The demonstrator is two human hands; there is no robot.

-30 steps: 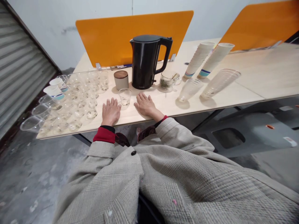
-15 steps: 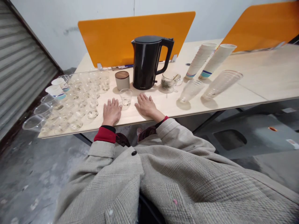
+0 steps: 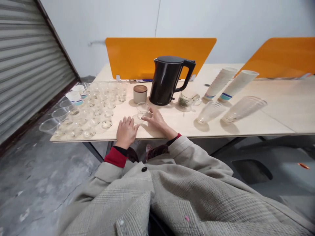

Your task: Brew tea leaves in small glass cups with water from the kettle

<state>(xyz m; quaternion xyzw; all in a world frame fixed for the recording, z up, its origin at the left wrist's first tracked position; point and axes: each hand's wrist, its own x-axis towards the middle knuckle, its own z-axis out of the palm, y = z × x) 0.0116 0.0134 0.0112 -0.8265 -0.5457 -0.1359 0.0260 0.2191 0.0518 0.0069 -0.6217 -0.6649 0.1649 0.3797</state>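
Observation:
My right hand (image 3: 157, 118) is closed around the right side of a clear plastic cup (image 3: 142, 113), thumb in front and fingers behind. Some dark bits lie at the bottom of that cup. Flat on the table, left of the cup, my left hand (image 3: 127, 131) rests open with nothing in it. Just behind the cup are a beige canister (image 3: 140, 96) with a wooden lid and a black electric kettle (image 3: 166, 82). Right of the kettle, a ribbed glass cup (image 3: 184, 100) holds dark leaves and a small utensil.
Many clear cups (image 3: 89, 131) with leaf bits crowd the table's left end, near two paper cups (image 3: 73, 97). On the right stand paper cup stacks (image 3: 238, 86) and plastic cup stacks (image 3: 243, 109). An orange divider (image 3: 159, 49) is at the back of the table (image 3: 248, 130).
My right hand has gone from lying flat on the table to gripping the clear cup. My left hand stays flat on the table. The camera view has shifted.

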